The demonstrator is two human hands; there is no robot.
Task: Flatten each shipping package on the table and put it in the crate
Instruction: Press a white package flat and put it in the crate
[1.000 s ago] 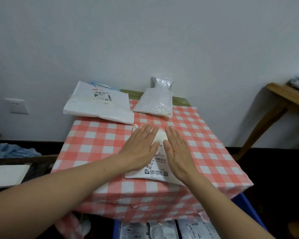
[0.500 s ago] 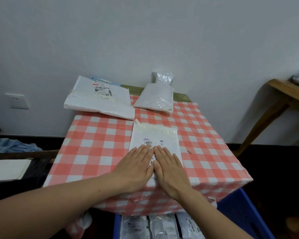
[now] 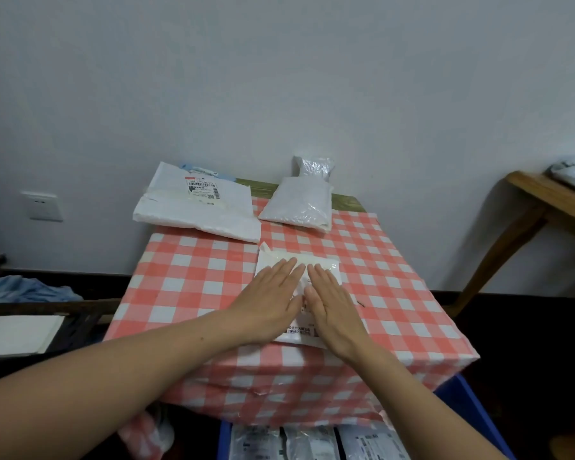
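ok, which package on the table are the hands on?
The small white package nearest the front edge: left hand and right hand lie flat on it. The large labelled mailer and grey pouch at the back lie untouched.

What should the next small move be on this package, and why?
Probably grip its near edge to lift it: left hand and right hand lie flat on the white package, gripping nothing, and the blue crate waits below.

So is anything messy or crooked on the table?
A little. The checked tablecloth stops short of the wall, leaving a bare strip of table. The big white package lies slanted and pokes past the cloth's back-left corner. Nothing looks spilled.
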